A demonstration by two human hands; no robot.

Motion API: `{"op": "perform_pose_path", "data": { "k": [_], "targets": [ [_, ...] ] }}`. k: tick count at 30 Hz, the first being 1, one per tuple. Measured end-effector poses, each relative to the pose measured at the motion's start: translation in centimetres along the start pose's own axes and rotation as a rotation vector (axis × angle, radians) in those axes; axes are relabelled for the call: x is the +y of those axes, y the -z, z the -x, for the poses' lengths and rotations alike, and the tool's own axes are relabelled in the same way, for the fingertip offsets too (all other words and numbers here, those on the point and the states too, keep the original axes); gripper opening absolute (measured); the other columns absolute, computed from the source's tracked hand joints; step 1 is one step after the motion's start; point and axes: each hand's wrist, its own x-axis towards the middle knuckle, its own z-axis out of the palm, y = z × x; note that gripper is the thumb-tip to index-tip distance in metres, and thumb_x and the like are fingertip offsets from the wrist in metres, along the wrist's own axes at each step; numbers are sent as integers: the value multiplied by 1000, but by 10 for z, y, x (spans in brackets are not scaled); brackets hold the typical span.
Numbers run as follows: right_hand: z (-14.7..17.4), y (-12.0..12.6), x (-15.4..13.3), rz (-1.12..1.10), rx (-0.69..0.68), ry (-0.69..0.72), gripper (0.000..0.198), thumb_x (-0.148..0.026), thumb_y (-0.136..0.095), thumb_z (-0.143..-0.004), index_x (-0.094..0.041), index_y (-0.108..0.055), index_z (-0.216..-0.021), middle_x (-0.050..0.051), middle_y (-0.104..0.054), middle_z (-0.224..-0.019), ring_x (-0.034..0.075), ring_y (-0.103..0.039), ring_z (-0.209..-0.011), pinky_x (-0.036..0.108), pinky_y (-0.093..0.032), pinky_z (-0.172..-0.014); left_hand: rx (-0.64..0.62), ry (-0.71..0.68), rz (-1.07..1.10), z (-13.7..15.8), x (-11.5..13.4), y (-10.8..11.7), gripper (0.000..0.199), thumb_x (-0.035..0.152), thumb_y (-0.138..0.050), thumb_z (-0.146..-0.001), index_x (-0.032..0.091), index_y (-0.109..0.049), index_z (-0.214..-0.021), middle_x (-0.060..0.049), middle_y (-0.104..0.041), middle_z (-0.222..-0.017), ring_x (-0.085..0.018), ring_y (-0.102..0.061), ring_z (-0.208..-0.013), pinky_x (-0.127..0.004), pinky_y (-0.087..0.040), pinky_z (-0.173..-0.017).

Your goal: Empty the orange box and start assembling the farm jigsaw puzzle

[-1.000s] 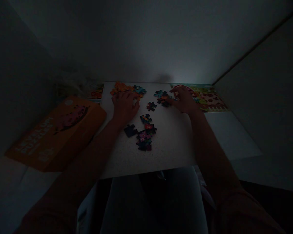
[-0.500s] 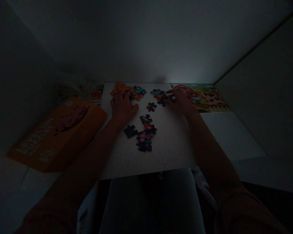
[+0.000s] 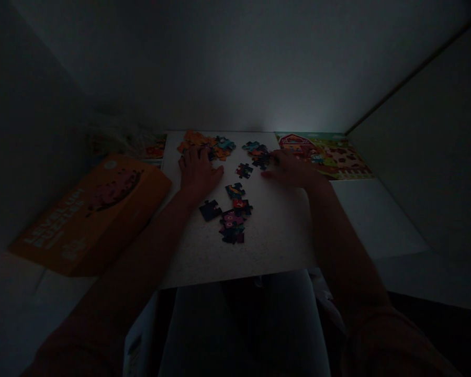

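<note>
My left hand (image 3: 198, 173) lies with fingers spread at the near edge of a heap of orange and blue puzzle pieces (image 3: 204, 145). Just right of a smaller cluster of puzzle pieces (image 3: 256, 153), my right hand (image 3: 288, 167) is held low, thumb and fingers apart; no piece shows between them. Between the hands lies a single puzzle piece (image 3: 244, 170). Closer to me are a piece with an orange shape (image 3: 235, 190), a plain dark piece (image 3: 210, 210) and several overlapping or joined pieces with a pink figure (image 3: 232, 220). The light is very dim.
An orange puzzle box (image 3: 94, 209) stands on the left, beside my left forearm. A farm picture sheet (image 3: 325, 157) lies at the back right of the white table (image 3: 275, 241). Crumpled clear plastic (image 3: 118, 133) sits at the back left, against the wall.
My right hand has shifted slightly right and towards me, away from the small cluster, and its thumb has dropped lower. My left hand has hardly moved.
</note>
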Motion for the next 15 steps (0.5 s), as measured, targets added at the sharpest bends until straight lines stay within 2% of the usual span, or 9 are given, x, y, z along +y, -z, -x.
{"op": "perform_pose_path", "data": {
  "k": [4,6,10,12,15],
  "targets": [
    [-5,-6,-10,-6,47,81,82,-68,-90,-108,-24,-72,-176,27,-68,-182,51,-66,-171,74,-55,-145,1,-3,13,0,3,3,69,41,-87,-101,26,-69,-165,-26,-67,-176,-56,-55,-171,-80,-44,-145],
    [-7,-10,-22,21,91,161,76,-66,-84,-115,-30,-71,-181,23,-62,-191,49,-58,-180,77,-48,-150,-54,22,-14,0,9,10,71,43,-85,-103,25,-67,-170,-25,-65,-180,-55,-53,-174,-79,-43,-147],
    [-4,-20,-46,51,-21,336,51,-56,-76,-124,-43,-83,-173,10,-61,-198,47,-57,-183,80,-46,-151,-195,93,-125,0,25,30,77,48,-75,-113,21,-60,-183,-24,-57,-190,-47,-48,-182,-70,-37,-155],
    [-3,-24,-50,69,-73,344,46,-54,-77,-123,-46,-87,-168,9,-64,-196,48,-58,-183,82,-46,-150,-223,100,-148,0,31,37,75,46,-71,-115,23,-59,-185,-22,-57,-191,-44,-47,-184,-68,-33,-157],
    [-4,-26,-46,80,-46,301,46,-52,-82,-121,-44,-89,-165,10,-67,-192,49,-61,-180,83,-48,-148,-237,112,-143,-1,34,43,74,39,-67,-115,23,-58,-187,-21,-58,-191,-43,-48,-184,-66,-34,-157]
  ]
}}
